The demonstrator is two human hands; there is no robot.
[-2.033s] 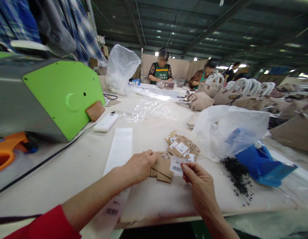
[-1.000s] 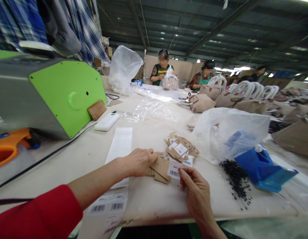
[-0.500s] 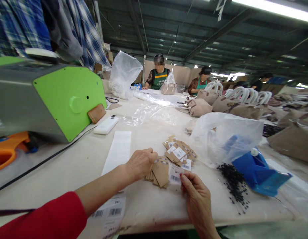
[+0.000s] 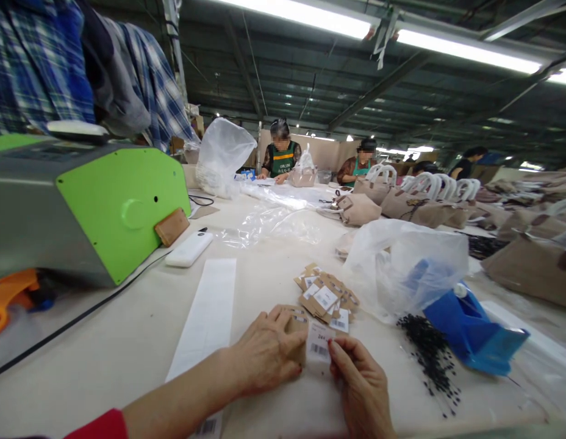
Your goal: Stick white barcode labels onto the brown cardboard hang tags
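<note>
Keeping the brown cards (image 4: 299, 329) still is the job I give my left hand (image 4: 267, 347), which comes in from eight o'clock and lies palm down with its fingers loosely spread over them; its underside is hidden, so I cannot tell whether it grips them. My right hand (image 4: 358, 373), at four o'clock from the cards, is closed at thumb and forefinger on one edge of a barcode label (image 4: 319, 342). That label hangs at three o'clock, just beside the cards; I cannot tell whether they touch. Pinching only the rim leaves its face flat and uncreased, and I judge a light hold best. It pays to square its edge against the card's and keep my fingertips off the print. A heap of tagged cards (image 4: 326, 297) lies close at one o'clock, best left unbumped.
</note>
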